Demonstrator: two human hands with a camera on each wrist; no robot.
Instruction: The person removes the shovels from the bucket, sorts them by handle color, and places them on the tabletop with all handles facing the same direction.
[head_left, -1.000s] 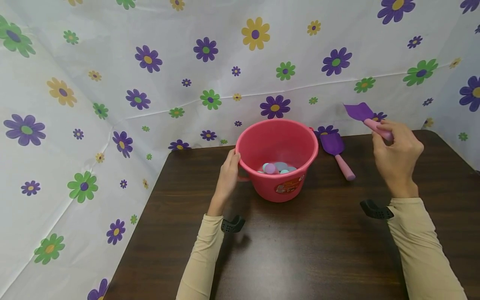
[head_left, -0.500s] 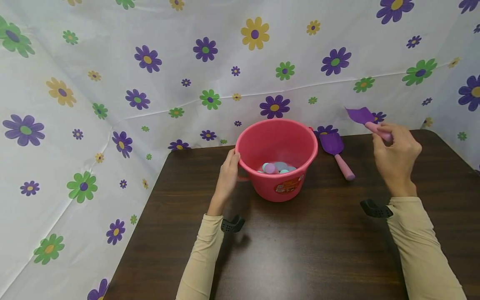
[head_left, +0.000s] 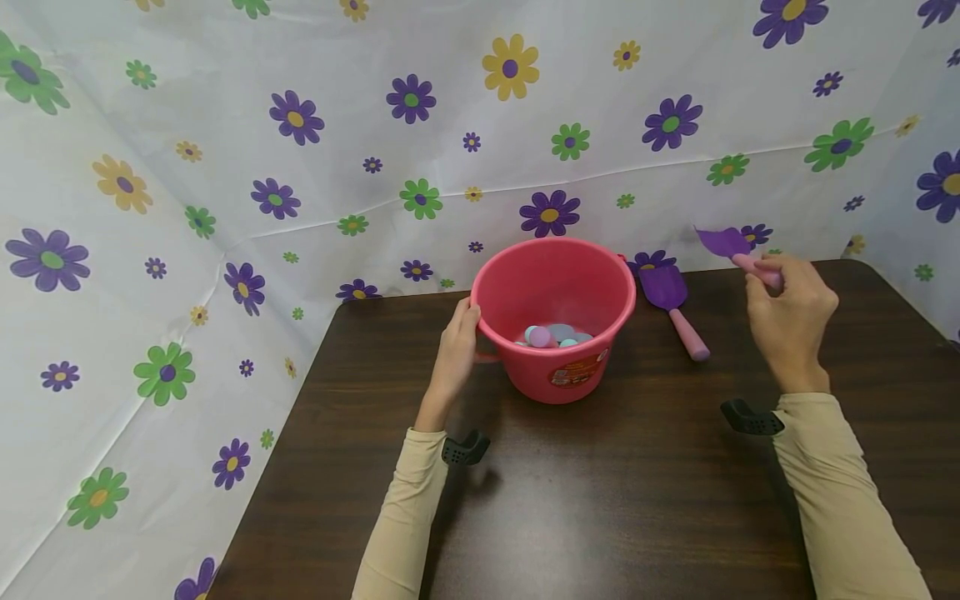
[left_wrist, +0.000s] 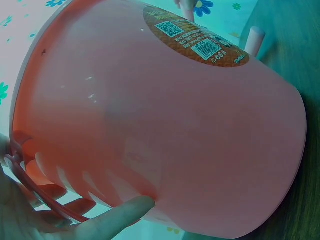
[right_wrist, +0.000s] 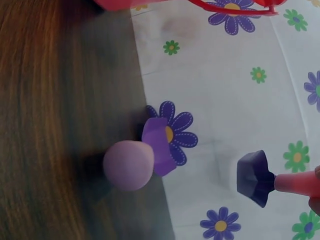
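Note:
A pink bucket (head_left: 558, 375) stands at the table's back, with small lilac and mint balls (head_left: 540, 337) and greyish pieces at its bottom. My left hand (head_left: 452, 346) holds it at the left of the rim; in the left wrist view the thumb (left_wrist: 125, 212) presses the outer wall, fingers beside the bucket's handle (left_wrist: 45, 197). Raised at the right, my right hand (head_left: 793, 321) grips a toy shovel (head_left: 723, 242) by its pink handle, purple blade pointing left. Its blade (right_wrist: 254, 177) shows before the flowered sheet in the right wrist view.
A second purple-bladed shovel (head_left: 688, 335) lies between the bucket and my right hand, its blade toward the back. Behind the dark wooden table (head_left: 600, 500) hangs a white flowered sheet (head_left: 337, 108), which also runs along the left.
My right hand has lowered slightly, and the shovel in it has come down, its blade looking flatter. The left hand and the bucket have stayed put.

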